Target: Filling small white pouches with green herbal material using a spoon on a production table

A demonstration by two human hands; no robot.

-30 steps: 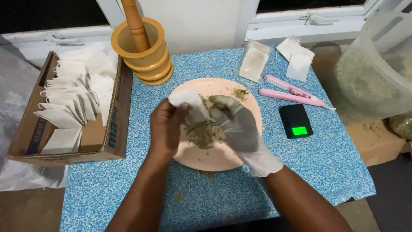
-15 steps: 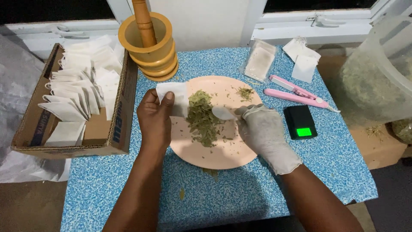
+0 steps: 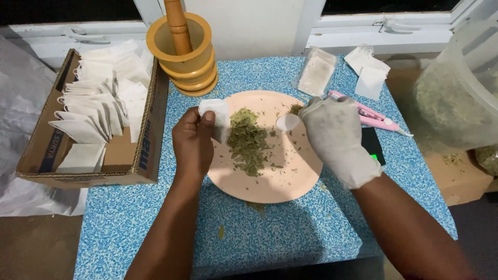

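Pink plate (image 3: 270, 186) sits at the centre of the blue speckled table (image 3: 290, 233), with a heap of dried green leaves (image 3: 248, 140) lying on its 10 o'clock part. The bare left hand (image 3: 193, 142) is pinched shut on a small white paper sachet (image 3: 217, 115) at the plate's 9 o'clock rim. The gloved right hand (image 3: 332, 132), at 2 o'clock, is closed on a little white scoop (image 3: 288, 122) whose bowl hangs over the plate, clear of the heap. Half a second ago the two hands stood nearer each other and the scoop sat against the leaves; a second ago they met over the heap, hiding it. A cardboard box of sachets (image 3: 98, 119) lies at 9 o'clock, a wooden mortar (image 3: 187, 57) at 11 o'clock.
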